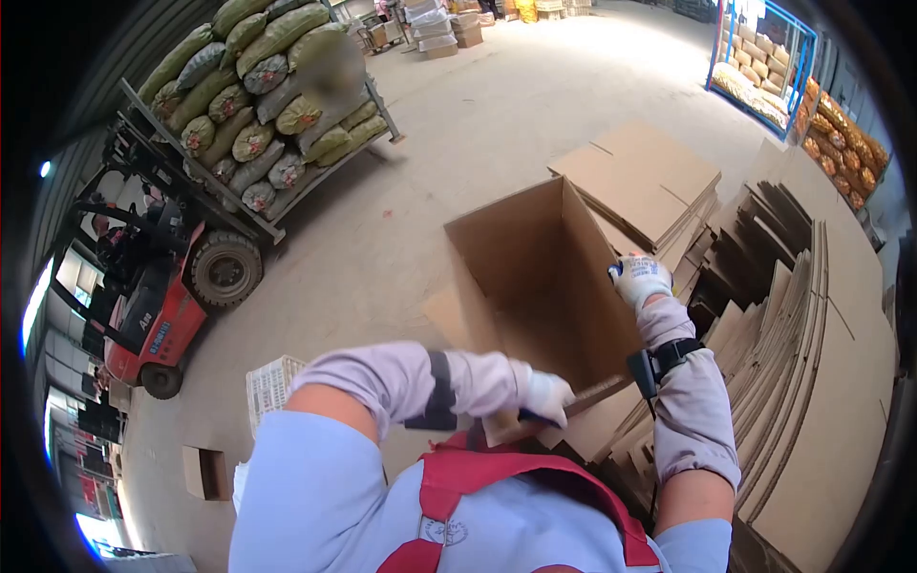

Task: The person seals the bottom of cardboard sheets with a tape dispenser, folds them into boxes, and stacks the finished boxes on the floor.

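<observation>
A large cardboard box (pixel 511 234) stands open at the top in front of me, its inside bare. My left hand (pixel 548 397), in a white glove with dark blue on it, is closed on the box's near edge. On the right side of the box, my right hand (pixel 642 279), gloved in white with printing on the back, grips the upper rim with bent fingers. A flap (pixel 449 320) sticks out at the box's left side.
Flat cardboard sheets (pixel 640 181) lie stacked behind the box. More sheets (pixel 812 363) lean on the right. A red forklift (pixel 158 329) holds a rack of filled sacks (pixel 253 143) at left. A white crate (pixel 272 387) and small box (pixel 199 473) are on the floor.
</observation>
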Motion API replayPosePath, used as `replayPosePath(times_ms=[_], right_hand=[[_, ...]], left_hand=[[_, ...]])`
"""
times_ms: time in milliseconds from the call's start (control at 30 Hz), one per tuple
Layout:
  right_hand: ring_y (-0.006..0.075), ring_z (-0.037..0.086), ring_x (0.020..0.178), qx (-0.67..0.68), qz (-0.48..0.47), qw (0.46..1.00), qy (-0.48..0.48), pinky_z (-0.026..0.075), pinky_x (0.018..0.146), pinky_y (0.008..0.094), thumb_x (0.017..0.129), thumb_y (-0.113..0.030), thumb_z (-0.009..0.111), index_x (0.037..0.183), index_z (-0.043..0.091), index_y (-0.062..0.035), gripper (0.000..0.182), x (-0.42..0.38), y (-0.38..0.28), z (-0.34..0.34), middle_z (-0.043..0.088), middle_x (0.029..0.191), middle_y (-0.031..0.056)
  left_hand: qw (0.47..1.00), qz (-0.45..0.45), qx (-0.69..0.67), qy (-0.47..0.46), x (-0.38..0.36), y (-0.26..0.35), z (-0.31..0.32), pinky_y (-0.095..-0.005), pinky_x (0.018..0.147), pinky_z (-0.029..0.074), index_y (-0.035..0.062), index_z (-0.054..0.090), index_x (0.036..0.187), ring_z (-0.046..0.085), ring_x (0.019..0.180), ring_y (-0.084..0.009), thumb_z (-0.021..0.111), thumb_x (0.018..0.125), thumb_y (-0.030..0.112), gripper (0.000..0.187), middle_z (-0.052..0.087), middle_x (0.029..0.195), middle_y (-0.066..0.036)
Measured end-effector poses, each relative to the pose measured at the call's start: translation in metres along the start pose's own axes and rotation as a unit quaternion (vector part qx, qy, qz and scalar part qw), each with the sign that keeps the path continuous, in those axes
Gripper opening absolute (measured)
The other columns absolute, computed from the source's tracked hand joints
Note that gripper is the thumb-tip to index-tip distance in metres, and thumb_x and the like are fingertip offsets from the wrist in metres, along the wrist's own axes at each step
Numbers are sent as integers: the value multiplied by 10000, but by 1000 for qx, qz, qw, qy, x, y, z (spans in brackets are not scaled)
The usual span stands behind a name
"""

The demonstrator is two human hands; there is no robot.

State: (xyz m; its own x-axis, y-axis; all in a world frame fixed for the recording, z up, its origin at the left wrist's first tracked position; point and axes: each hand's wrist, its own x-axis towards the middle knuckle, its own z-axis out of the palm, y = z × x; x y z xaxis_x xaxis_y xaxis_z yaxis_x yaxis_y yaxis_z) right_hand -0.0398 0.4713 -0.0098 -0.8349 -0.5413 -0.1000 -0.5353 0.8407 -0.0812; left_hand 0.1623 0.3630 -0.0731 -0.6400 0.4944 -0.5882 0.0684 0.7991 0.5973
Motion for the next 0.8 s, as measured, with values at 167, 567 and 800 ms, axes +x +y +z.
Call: replayPosePath(times_ms=[167, 567, 800], right_hand=[[335, 648, 1009, 7, -16, 1000, 5, 519, 841, 477, 917, -393, 479, 1042, 696, -129, 364, -44, -25, -4, 646, 1155, 130], [292, 679, 923, -22, -43, 998, 42, 521, 792, 456, 904, -419, 517, 993, 712, -142, 351, -133, -31, 2, 703, 976, 122], [298, 681, 870, -16, -71, 996, 54, 511, 734, 457, 907, -428, 505, 991, 689, -119, 368, -184, -27, 19, 696, 939, 138]], left_hand=[[974, -107, -69, -189, -33, -23, -35, -423, 769, 519, 4, 661, 1110, 685, 851, -245, 693, 822, 507, 580, 714, 960, -121], [859, -39, 408, 308, -56, 14, -38, -441, 875, 487, 83, 660, 1033, 609, 1038, -304, 700, 751, 373, 406, 645, 1111, -160], [881, -186, 119, 419, -151, -24, 13, -434, 825, 516, 102, 680, 1068, 665, 894, -344, 629, 834, 492, 458, 685, 890, -185]])
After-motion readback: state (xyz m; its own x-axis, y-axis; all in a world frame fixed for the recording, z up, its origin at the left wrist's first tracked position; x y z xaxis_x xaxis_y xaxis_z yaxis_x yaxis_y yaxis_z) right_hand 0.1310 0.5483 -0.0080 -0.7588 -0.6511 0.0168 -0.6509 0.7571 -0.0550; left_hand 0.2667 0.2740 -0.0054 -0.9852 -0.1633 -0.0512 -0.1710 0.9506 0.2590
